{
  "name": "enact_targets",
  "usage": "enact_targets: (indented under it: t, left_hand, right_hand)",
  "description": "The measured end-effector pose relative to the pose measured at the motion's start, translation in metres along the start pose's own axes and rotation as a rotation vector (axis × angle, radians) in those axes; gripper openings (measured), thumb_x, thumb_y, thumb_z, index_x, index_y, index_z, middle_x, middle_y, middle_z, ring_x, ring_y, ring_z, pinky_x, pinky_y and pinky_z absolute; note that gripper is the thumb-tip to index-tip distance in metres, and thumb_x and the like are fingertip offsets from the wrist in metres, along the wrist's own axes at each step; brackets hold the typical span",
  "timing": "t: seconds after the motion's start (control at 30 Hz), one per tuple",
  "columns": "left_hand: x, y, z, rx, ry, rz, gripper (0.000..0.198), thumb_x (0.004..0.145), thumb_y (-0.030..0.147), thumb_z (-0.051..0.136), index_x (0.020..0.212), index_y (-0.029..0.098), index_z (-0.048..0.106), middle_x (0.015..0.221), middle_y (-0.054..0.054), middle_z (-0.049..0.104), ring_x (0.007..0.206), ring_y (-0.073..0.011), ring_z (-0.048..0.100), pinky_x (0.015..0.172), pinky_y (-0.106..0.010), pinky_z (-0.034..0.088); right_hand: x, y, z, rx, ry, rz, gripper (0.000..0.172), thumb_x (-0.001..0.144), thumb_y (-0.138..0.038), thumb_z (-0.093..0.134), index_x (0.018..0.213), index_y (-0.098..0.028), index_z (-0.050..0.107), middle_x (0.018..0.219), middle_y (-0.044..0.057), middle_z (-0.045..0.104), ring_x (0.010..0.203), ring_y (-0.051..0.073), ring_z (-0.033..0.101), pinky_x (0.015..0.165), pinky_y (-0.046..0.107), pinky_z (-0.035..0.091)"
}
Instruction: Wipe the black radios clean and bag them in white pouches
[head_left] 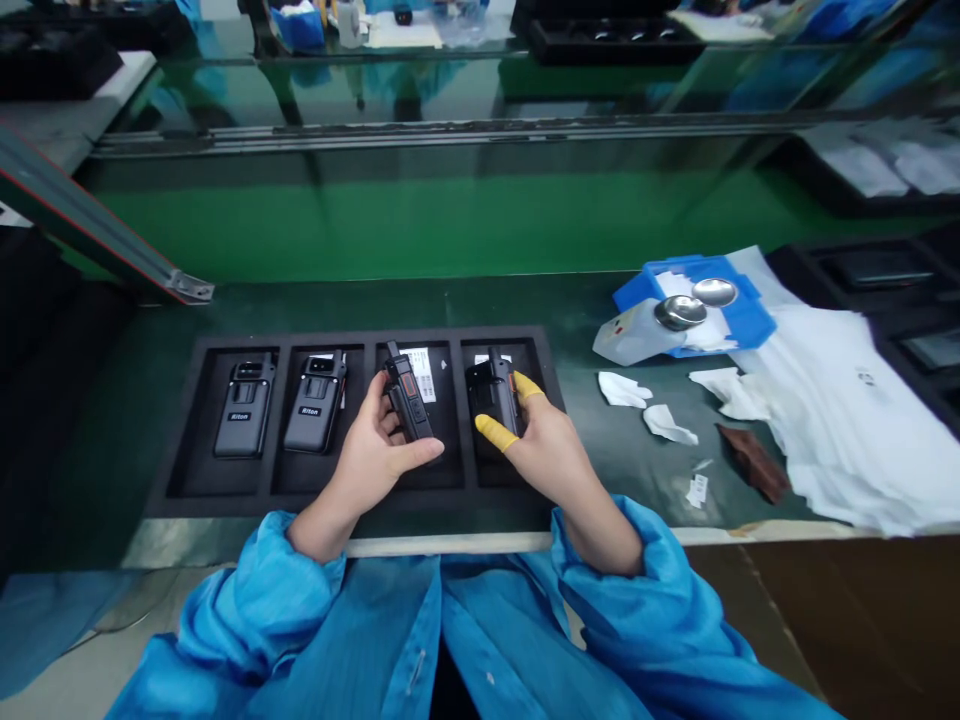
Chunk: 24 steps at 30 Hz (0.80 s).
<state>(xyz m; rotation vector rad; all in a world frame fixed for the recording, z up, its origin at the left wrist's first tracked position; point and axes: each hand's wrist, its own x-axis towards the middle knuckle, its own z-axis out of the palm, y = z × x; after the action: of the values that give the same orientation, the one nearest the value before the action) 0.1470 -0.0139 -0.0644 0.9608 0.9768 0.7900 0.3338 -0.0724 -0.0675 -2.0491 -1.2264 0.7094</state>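
A black foam tray (367, 502) with several compartments lies on the green bench in front of me. My left hand (379, 440) is closed around a black handheld device (407, 392), tilted above the third compartment, its side edge with an orange mark facing up. White labels lie in that compartment behind it. My right hand (541, 430), with yellow finger cots on thumb and index finger, grips a second black handheld device (495, 388) at the fourth compartment. Two like devices, marked "Riton", rest face up in the first compartment (244, 408) and the second compartment (315, 402).
Right of the tray stand a blue bin (739, 325) and a white bottle (634, 335) with a metal cap. Crumpled white wipes (667, 424), a brown wrapper (754, 462) and white sheets (847, 400) lie nearby. More black trays (892, 290) sit far right. A metal-edged glass shelf (480, 132) crosses the back.
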Motion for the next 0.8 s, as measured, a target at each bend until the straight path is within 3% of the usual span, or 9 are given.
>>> enact_targets:
  t: [0.1,0.2,0.33,0.43,0.67,0.8]
  left_hand:
    - [-0.004,0.002,0.001,0.100,0.028,0.029,0.101,0.050,0.027,0.083,0.136,0.018,0.032,0.127,-0.016,0.053,0.111,-0.0296,0.058,0.091,-0.045,0.052]
    - [-0.007,0.003,0.002,0.363,0.086,0.250,0.090,0.058,0.027,0.079,0.135,0.020,0.034,0.131,-0.015,0.049,0.121,-0.0308,0.051,0.098,-0.046,0.047]
    - [-0.006,0.000,0.003,0.745,0.242,0.691,0.066,0.070,0.014,0.066,0.129,0.021,0.039,0.124,-0.011,0.051,0.120,-0.0273,0.050,0.101,-0.045,0.043]
    - [-0.002,-0.004,0.003,0.885,0.246,0.855,0.057,0.071,0.003,0.055,0.123,0.022,0.041,0.114,-0.009,0.054,0.112,-0.0239,0.055,0.099,-0.043,0.045]
    - [-0.001,-0.010,0.002,0.930,0.231,0.927,0.060,0.070,-0.001,0.053,0.124,0.022,0.040,0.114,-0.009,0.053,0.111,-0.0227,0.055,0.097,-0.041,0.045]
    - [0.000,-0.008,0.000,0.886,0.278,0.802,0.059,0.070,0.010,0.063,0.125,0.021,0.044,0.117,-0.010,0.055,0.114,-0.0251,0.055,0.100,-0.043,0.044]
  right_hand:
    - [-0.003,0.005,0.000,0.311,0.022,-0.030,0.058,0.070,-0.040,0.064,0.122,-0.023,0.044,0.120,0.012,0.063,0.108,0.028,0.063,0.094,0.049,0.050]
    - [-0.010,0.006,-0.002,0.530,0.126,-0.134,0.055,0.070,-0.039,0.067,0.115,-0.026,0.039,0.113,0.009,0.064,0.100,0.023,0.066,0.086,0.041,0.055]
    - [-0.017,0.008,0.001,0.508,0.230,-0.195,0.049,0.067,-0.037,0.070,0.106,-0.026,0.042,0.101,0.006,0.066,0.089,0.022,0.069,0.079,0.038,0.058]
    - [-0.019,0.011,0.006,0.455,0.203,-0.220,0.038,0.071,-0.033,0.066,0.102,-0.026,0.045,0.099,0.006,0.069,0.090,0.023,0.069,0.083,0.041,0.058]
    - [-0.022,0.015,0.010,0.468,0.173,-0.210,0.035,0.073,-0.031,0.066,0.103,-0.026,0.051,0.104,0.008,0.070,0.096,0.024,0.069,0.090,0.044,0.055]
    - [-0.016,0.021,0.012,0.465,0.188,-0.156,0.044,0.070,-0.036,0.070,0.110,-0.024,0.056,0.107,0.007,0.069,0.102,0.026,0.066,0.097,0.047,0.049]
